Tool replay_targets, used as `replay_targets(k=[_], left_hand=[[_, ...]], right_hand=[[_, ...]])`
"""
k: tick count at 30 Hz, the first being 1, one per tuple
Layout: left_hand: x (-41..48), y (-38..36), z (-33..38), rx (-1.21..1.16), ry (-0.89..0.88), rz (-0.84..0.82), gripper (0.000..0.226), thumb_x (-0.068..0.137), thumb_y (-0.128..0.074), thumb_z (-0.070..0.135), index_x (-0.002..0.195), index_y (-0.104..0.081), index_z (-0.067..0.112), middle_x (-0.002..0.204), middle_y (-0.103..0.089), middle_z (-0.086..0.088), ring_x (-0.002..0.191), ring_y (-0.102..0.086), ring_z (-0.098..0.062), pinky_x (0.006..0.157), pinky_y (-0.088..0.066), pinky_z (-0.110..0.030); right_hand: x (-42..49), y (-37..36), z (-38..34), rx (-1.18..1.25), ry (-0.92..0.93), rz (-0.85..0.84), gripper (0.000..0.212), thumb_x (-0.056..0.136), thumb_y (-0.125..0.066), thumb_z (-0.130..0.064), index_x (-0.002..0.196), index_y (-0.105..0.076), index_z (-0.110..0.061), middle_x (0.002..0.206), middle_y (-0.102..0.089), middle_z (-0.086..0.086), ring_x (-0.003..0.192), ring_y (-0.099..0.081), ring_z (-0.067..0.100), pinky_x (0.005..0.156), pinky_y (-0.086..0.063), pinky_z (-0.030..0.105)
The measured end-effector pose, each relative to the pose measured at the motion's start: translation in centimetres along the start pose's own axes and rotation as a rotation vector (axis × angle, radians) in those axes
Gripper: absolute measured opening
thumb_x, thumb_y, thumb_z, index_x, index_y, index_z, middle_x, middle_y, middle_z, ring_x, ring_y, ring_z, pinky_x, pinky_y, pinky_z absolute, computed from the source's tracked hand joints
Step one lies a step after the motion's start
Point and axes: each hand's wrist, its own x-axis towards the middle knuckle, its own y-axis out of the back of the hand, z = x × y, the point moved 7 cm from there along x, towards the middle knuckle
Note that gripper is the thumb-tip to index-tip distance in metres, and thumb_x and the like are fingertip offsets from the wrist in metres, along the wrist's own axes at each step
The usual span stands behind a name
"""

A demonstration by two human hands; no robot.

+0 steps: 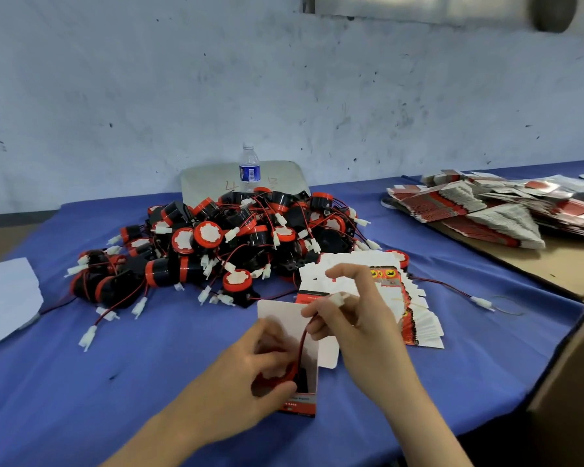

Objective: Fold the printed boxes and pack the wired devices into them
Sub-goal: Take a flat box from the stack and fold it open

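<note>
A folded red-and-white printed box (312, 348) stands open on the blue cloth near the front. My left hand (250, 375) grips the box with a red-and-black wired device (285, 377) sitting in its mouth. My right hand (354, 318) pinches that device's red wire and white connector (338, 299) above the box. A big pile of the same wired devices (223, 244) lies behind. A fanned stack of flat printed boxes (408, 305) lies just right of my hands.
A water bottle (249, 168) stands behind the pile against a grey board. More flat boxes (486, 207) are heaped at the far right on brown cardboard (560, 264). White paper (4, 298) lies at the left edge. A cardboard carton (573, 382) sits at the right front.
</note>
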Motion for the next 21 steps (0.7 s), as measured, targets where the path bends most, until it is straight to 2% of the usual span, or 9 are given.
replay_targets(k=[2,5,8,9,11,14,16,18,21], left_hand=[[-0.1,-0.1,-0.2,0.01,0.012,0.003,0.035,0.09,-0.059,0.047,0.103,-0.073,0.017,0.118,-0.035,0.027,0.109,-0.045,0.01,0.086,-0.041,-0.009],[-0.2,-0.5,-0.6,0.046,0.127,0.115,0.038,0.087,-0.062,0.051,0.106,-0.073,0.02,0.116,-0.037,0.029,0.107,-0.048,0.008,0.087,-0.042,-0.01],[0.1,-1.3,-0.8,0.207,0.315,0.208,0.042,0.085,-0.056,0.06,0.103,-0.071,0.025,0.122,-0.045,0.021,0.104,-0.052,-0.004,0.077,-0.051,-0.028],[0.1,-1.4,-0.7,0.243,0.349,0.237,0.042,0.085,-0.054,0.062,0.099,-0.07,0.026,0.122,-0.048,0.018,0.101,-0.054,-0.007,0.07,-0.051,-0.031],[0.1,-1.5,-0.9,0.272,0.377,0.281,0.045,0.082,-0.044,0.068,0.089,-0.066,0.03,0.119,-0.049,0.018,0.097,-0.055,-0.007,0.06,-0.049,-0.031],[-0.2,-1.2,-0.8,0.271,0.334,0.329,0.048,0.081,-0.032,0.071,0.083,-0.064,0.034,0.113,-0.052,0.019,0.091,-0.058,-0.006,0.051,-0.047,-0.029],[-0.2,-0.8,-0.4,0.27,0.271,0.358,0.041,0.084,-0.038,0.063,0.079,-0.065,0.033,0.107,-0.057,0.015,0.081,-0.062,-0.008,0.041,-0.046,-0.027],[0.0,-0.5,-0.1,0.279,0.263,0.35,0.036,0.084,-0.043,0.057,0.078,-0.067,0.031,0.103,-0.059,0.013,0.077,-0.063,-0.009,0.036,-0.044,-0.026],[0.1,-0.8,-0.3,0.278,0.271,0.314,0.036,0.086,-0.041,0.053,0.081,-0.069,0.03,0.104,-0.06,0.013,0.079,-0.063,-0.009,0.039,-0.047,-0.028]], right_hand=[[-0.2,-0.5,0.2,-0.073,0.029,0.038,0.034,0.093,-0.054,0.0,0.097,-0.041,-0.031,0.074,-0.071,0.0,0.058,-0.062,0.012,0.061,-0.054,0.026],[-0.5,-0.9,0.2,-0.352,0.152,0.096,0.026,0.095,-0.059,-0.014,0.088,-0.043,-0.033,0.062,-0.063,-0.001,0.057,-0.058,0.012,0.057,-0.048,0.03],[-1.0,-1.3,-0.6,-0.639,0.378,0.148,0.006,0.093,-0.06,-0.012,0.091,-0.061,-0.018,0.063,-0.059,-0.008,0.057,-0.054,0.01,0.055,-0.041,0.024],[-1.0,-1.4,-0.7,-0.711,0.422,0.153,0.008,0.089,-0.061,-0.012,0.094,-0.067,-0.012,0.07,-0.065,-0.005,0.061,-0.059,0.011,0.056,-0.045,0.026],[-1.2,-1.6,-0.3,-0.798,0.446,0.083,0.03,0.086,-0.059,-0.012,0.114,-0.069,-0.008,0.083,-0.071,0.002,0.071,-0.068,0.021,0.054,-0.053,0.03],[-1.7,-2.1,0.8,-0.728,0.4,-0.045,0.049,0.093,-0.047,-0.015,0.141,-0.044,-0.023,0.099,-0.069,0.003,0.085,-0.065,0.021,0.066,-0.056,0.038],[-2.1,-2.1,0.7,-0.577,0.434,0.013,0.047,0.093,-0.048,-0.01,0.137,-0.046,-0.026,0.103,-0.067,-0.001,0.089,-0.061,0.009,0.074,-0.053,0.023],[-2.4,-2.0,0.5,-0.486,0.469,0.111,0.047,0.091,-0.05,-0.003,0.132,-0.054,-0.026,0.106,-0.065,-0.008,0.088,-0.057,-0.003,0.073,-0.046,0.008],[-2.6,-2.3,0.8,-0.356,0.446,0.115,0.044,0.093,-0.051,-0.005,0.13,-0.056,-0.029,0.112,-0.063,-0.015,0.08,-0.057,-0.008,0.07,-0.048,0.01]])
